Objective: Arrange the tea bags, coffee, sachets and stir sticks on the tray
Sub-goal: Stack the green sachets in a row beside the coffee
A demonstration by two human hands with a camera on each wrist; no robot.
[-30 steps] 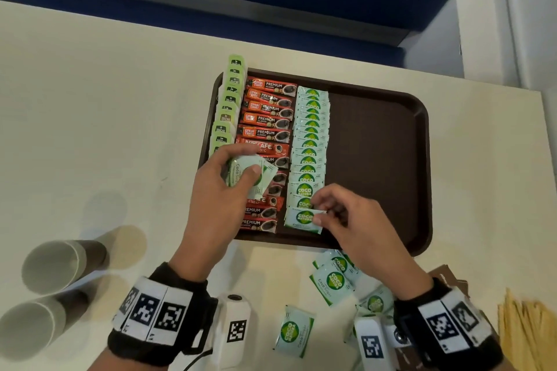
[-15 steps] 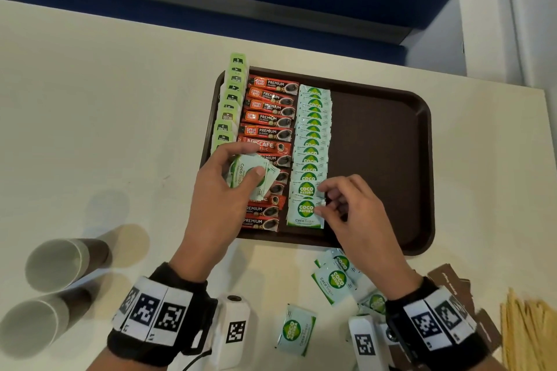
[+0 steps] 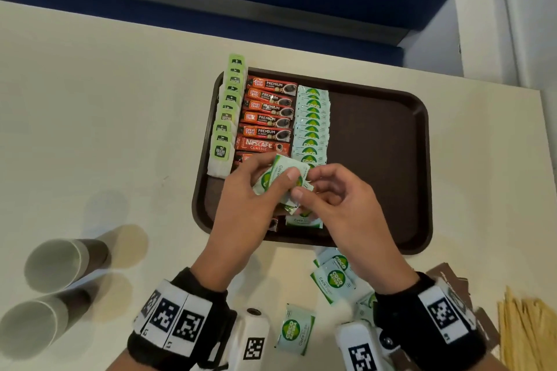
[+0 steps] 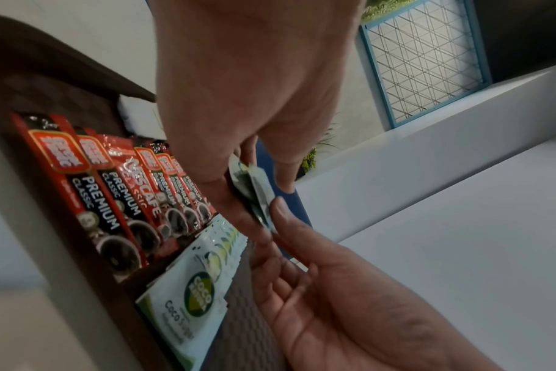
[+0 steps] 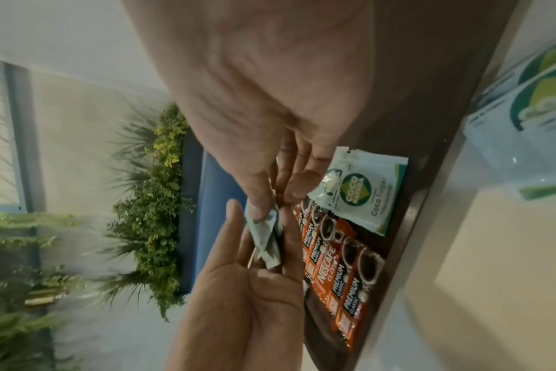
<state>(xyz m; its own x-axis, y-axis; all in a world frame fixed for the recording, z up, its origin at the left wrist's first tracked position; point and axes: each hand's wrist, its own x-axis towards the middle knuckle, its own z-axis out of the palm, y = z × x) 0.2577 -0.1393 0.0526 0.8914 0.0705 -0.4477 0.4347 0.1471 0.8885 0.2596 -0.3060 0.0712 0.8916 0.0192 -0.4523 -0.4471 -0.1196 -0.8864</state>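
Right hand [image 3: 340, 205] has left the sugar row [image 3: 312, 126] and now pinches the next sachet from the left hand's [image 3: 250, 205] clutched stack [image 3: 278, 178], so the row keeps growing.

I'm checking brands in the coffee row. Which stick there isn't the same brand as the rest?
The Nescafe Classic stick, lying just beyond the left hand; the other visible coffee sticks read Great Taste Premium Classic.

Green-white sachets [image 3: 278, 175] fanned above brown tray [image 3: 376, 159]
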